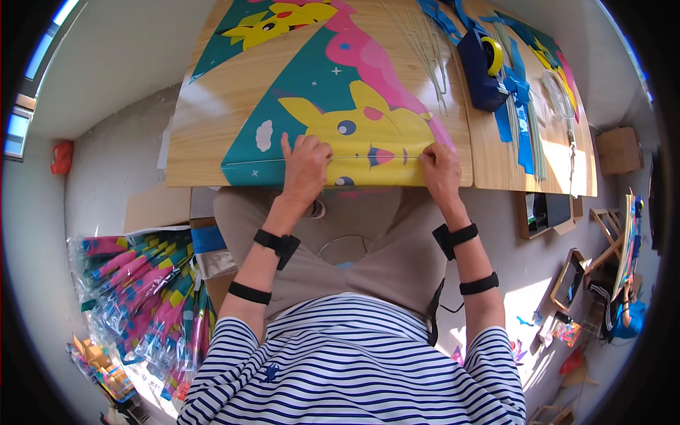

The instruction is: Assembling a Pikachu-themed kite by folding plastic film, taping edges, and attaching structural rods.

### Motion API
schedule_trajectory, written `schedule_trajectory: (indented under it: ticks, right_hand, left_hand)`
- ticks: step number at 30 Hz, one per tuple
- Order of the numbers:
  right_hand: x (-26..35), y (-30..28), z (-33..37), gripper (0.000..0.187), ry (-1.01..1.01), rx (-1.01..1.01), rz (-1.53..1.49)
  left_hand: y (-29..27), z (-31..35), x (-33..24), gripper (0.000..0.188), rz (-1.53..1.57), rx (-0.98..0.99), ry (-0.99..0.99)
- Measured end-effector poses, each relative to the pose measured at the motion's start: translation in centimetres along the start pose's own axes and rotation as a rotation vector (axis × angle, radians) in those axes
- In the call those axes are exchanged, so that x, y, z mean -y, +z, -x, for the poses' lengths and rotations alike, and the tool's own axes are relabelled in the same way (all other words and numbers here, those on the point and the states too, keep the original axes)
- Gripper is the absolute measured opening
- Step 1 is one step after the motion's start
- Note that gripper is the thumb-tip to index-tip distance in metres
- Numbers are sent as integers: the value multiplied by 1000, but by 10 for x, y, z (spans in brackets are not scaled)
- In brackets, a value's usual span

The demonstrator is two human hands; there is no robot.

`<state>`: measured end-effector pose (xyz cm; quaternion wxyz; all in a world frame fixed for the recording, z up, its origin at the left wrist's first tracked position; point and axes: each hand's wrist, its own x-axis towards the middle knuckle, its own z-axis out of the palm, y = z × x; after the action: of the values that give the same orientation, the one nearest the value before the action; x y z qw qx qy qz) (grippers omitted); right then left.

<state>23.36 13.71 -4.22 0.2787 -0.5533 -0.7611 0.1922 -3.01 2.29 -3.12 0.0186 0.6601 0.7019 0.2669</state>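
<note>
- Tabletop (205, 134): wood-grain, biggest thing here; carries all the work. A second panel adjoins at right.
- Heap of colourful bundles (149, 283): floor, person's left, clear plastic over them; well apart from the hands.
- Printed sheet (340, 120): teal, pink and yellow cartoon print, flat at the tabletop's near edge, directly in front of the person. Risk: could skew or slide off, since it lies right at that edge; an uneven pull from the two sides would do it. Could also crease if one side is pressed harder.
- Second printed sheet (273, 25): similar print, farther back at left, apart from both hands.
- Tape dispenser (482, 71): dark blue, yellow roll, right of the sheet; out of the way, so low risk of a knock.
- Left grip (307, 164): fingers curled, touching the sheet left of the face's middle; sheet is under it and runs out both sides. Pinching or just pressing: can't tell.
- Right grip (440, 170): fingers bunched at the sheet's right side, most of the sheet to its left. Gap between fingertips hidden; can't tell what's caught.
- Thin rods (425, 49): loose, beyond the right grip, not touched.
- Pale line (354, 156): slimmest; crosses the sheet between the grips. Rod or fold, unclear. Could go crooked if the grips don't stay level.
</note>
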Motion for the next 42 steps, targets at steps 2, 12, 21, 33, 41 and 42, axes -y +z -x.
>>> schedule_trajectory:
  ticks: [2,12,21,33,41,42]
  right_hand:
    - [0,0,-2,8,30,25,4]
    - [2,-1,-2,10,101,22,-6]
    - [3,-3,-4,14,159,77,-43]
    - [13,0,-1,19,155,28,56]
    - [8,3,0,19,146,42,42]
    - [8,3,0,19,140,27,37]
  left_hand:
    - [0,0,1,3,-31,-5,-3]
    - [-3,1,8,4,-92,-5,12]
    - [-3,2,7,6,-75,7,12]
    - [-8,6,18,4,-85,-7,-21]
    - [-18,12,30,4,-57,-55,-52]
    - [-18,13,29,4,-32,-64,-41]
